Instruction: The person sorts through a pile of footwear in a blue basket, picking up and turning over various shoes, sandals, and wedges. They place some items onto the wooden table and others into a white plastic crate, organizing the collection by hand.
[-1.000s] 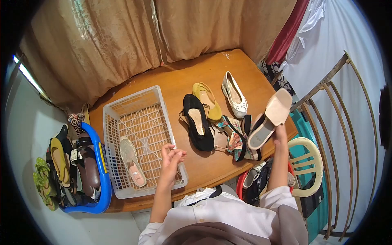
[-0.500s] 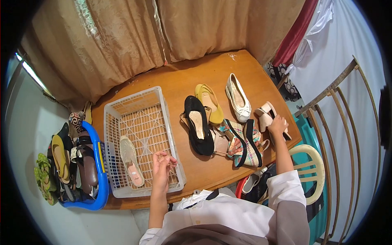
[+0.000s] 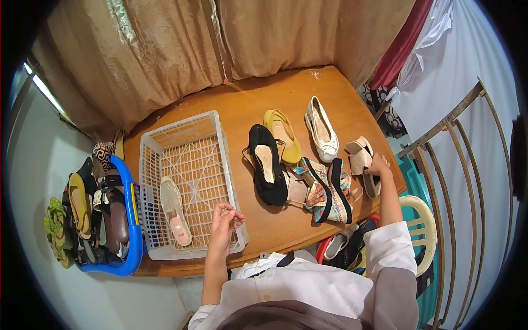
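Note:
At the table's right side my right hand (image 3: 378, 165) is closed over a beige heeled sandal (image 3: 360, 158), covering its middle. Over the front right rim of a white plastic crate (image 3: 224, 159), my left hand (image 3: 223, 225) is loosely curled, and nothing shows in its fingers. Inside the crate lies one pale glittery flat shoe (image 3: 176, 212). Between my hands are a black flat shoe (image 3: 267, 165), a mustard flat shoe (image 3: 283, 137) and a white ballet flat with a bow (image 3: 322, 132). Colourful wedge sandals (image 3: 329, 192) lie on their sides beside the beige one.
A blue basket (image 3: 133, 220) packed with shoes stands left of the crate. More shoes lie in a red container (image 3: 324, 250) below the table's front edge. A cream plastic chair (image 3: 421, 231) and a metal rack (image 3: 451, 121) stand at the right. Brown curtains (image 3: 165, 49) hang behind the wooden table (image 3: 242, 99).
The beige sandal has turned under my right hand from a tilted position to lying flatter. My left hand has barely moved. The whole view has shifted slightly.

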Demonstrator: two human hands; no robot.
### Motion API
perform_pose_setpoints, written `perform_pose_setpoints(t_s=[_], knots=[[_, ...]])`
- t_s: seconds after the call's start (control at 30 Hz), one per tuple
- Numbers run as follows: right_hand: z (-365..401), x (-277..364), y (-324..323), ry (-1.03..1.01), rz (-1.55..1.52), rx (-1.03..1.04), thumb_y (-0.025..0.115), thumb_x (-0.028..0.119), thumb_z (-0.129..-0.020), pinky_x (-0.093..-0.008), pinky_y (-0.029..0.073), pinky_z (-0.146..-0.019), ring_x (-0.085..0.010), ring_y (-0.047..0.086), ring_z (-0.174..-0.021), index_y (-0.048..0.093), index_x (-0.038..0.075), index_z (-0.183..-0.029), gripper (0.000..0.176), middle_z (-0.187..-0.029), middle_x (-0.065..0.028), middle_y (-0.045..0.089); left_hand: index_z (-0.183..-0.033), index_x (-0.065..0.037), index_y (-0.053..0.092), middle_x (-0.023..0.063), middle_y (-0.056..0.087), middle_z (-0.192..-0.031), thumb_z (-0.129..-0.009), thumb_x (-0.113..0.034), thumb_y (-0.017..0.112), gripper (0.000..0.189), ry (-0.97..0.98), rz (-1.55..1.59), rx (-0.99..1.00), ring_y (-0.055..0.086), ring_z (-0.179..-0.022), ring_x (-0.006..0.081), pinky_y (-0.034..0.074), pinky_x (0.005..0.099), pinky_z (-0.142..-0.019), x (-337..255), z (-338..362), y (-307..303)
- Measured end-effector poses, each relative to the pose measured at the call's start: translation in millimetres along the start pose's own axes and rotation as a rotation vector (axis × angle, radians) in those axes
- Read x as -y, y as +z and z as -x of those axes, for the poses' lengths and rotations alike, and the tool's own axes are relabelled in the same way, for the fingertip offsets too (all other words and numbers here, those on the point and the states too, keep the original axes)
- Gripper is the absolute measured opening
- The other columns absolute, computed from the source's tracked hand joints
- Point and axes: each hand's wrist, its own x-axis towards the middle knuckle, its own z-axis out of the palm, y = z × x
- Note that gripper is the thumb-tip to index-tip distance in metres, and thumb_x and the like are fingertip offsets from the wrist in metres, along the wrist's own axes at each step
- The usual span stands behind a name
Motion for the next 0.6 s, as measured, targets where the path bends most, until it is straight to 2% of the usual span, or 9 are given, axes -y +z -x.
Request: perform_pose_setpoints(t_s=[0.07, 0.17, 0.27, 0.37, 0.4, 0.5, 0.53, 0.57, 0.6], knots=[[3, -4, -6, -0.11, -0.022, 0.045, 0.08, 0.035, -0.05, -0.0539, 0.028, -0.1, -0.0309, 0.035, -0.126, 0.033, 0.006, -0.133, 0.099, -0.132, -0.0139, 0.042, -0.101, -0.011, 0.042, 0.0053, 0.055, -0.081, -0.09, -0.017, 0.046, 0.013, -0.013, -0.006, 0.011, 0.055, -0.078, 0.0145, 0.044, 0.0274, -0.072, 1, 2, -1], [17, -8, -17, -0.165, -0.128, -0.062, 0.079, 0.039, -0.052, -0.0527, 0.024, -0.103, -0.0326, 0.027, -0.131, 0.023, 0.008, -0.139, 0.108, -0.138, -0.0185, 0.034, -0.101, -0.011, 0.042, 0.0055, 0.056, -0.081, -0.091, -0.017, 0.046, 0.013, -0.001, -0.02, 0.006, 0.055, -0.077, 0.0145, 0.044, 0.0272, -0.072, -3, 5, -5], [-2, -31, -8, -0.178, -0.346, -0.107, 0.076, 0.042, -0.057, -0.0491, 0.023, -0.105, -0.0331, 0.022, -0.133, 0.017, 0.01, -0.142, 0.108, -0.141, -0.0214, 0.027, -0.101, -0.011, 0.042, 0.0058, 0.056, -0.081, -0.09, -0.016, 0.046, 0.013, 0.015, -0.001, -0.009, 0.055, -0.078, 0.0147, 0.044, 0.0277, -0.072, -7, 7, -11], [8, -39, -14, -0.17, -0.497, -0.182, 0.072, 0.036, -0.063, -0.0401, 0.022, -0.108, -0.0345, 0.023, -0.132, 0.016, 0.006, -0.142, 0.101, -0.142, -0.0205, 0.027, -0.101, -0.011, 0.042, 0.0063, 0.056, -0.082, -0.09, -0.016, 0.046, 0.012, 0.036, 0.009, -0.018, 0.055, -0.079, 0.0149, 0.045, 0.0285, -0.073, -8, 8, -17], [20, -34, -17, -0.171, -0.486, -0.292, 0.07, 0.031, -0.068, -0.0398, 0.025, -0.106, -0.0359, 0.031, -0.128, 0.024, 0.004, -0.139, 0.089, -0.136, -0.0225, 0.035, -0.101, -0.01, 0.042, 0.0061, 0.056, -0.082, -0.09, -0.015, 0.045, 0.012, 0.034, 0.02, -0.017, 0.055, -0.079, 0.0143, 0.044, 0.0276, -0.073, -8, 9, -18], [30, -20, -18, -0.309, -0.514, -0.552, 0.066, 0.026, -0.073, -0.0401, 0.03, -0.101, -0.0351, 0.04, -0.12, 0.036, 0.003, -0.132, 0.07, -0.128, -0.0218, 0.045, -0.101, -0.01, 0.042, 0.006, 0.057, -0.083, -0.091, -0.014, 0.045, 0.011, 0.042, 0.05, -0.019, 0.055, -0.079, 0.0133, 0.044, 0.0261, -0.072, -10, 12, -22], [44, -1, -22, -0.397, -0.516, -0.704, 0.062, 0.018, -0.078, -0.04, 0.034, -0.097, -0.0332, 0.046, -0.113, 0.045, 0.002, -0.123, 0.051, -0.12, -0.0189, 0.051, -0.1, -0.01, 0.042, 0.0061, 0.057, -0.083, -0.091, -0.014, 0.045, 0.011, 0.047, 0.058, -0.012, 0.055, -0.079, 0.0136, 0.044, 0.0264, -0.072, -10, 12, -24], [68, 23, -32, -0.487, -0.557, -0.742, 0.06, 0.014, -0.08, -0.0368, 0.036, -0.095, -0.0292, 0.047, -0.112, 0.048, 0.002, -0.12, 0.044, -0.117, -0.0153, 0.052, -0.1, -0.01, 0.042, 0.0062, 0.057, -0.084, -0.091, -0.015, 0.045, 0.011, 0.053, 0.067, -0.008, 0.055, -0.08, 0.0138, 0.044, 0.0268, -0.073, -11, 12, -27], [92, 51, -40, -0.578, -0.732, -0.685, 0.06, 0.013, -0.079, -0.0364, 0.036, -0.095, -0.029, 0.048, -0.11, 0.05, 0.002, -0.115, 0.039, -0.114, -0.0148, 0.053, -0.099, -0.008, 0.044, 0.0072, 0.056, -0.083, -0.091, -0.014, 0.045, 0.01, 0.057, 0.058, -0.007, 0.055, -0.081, 0.0161, 0.046, 0.0315, -0.077, -14, 13, -28]])
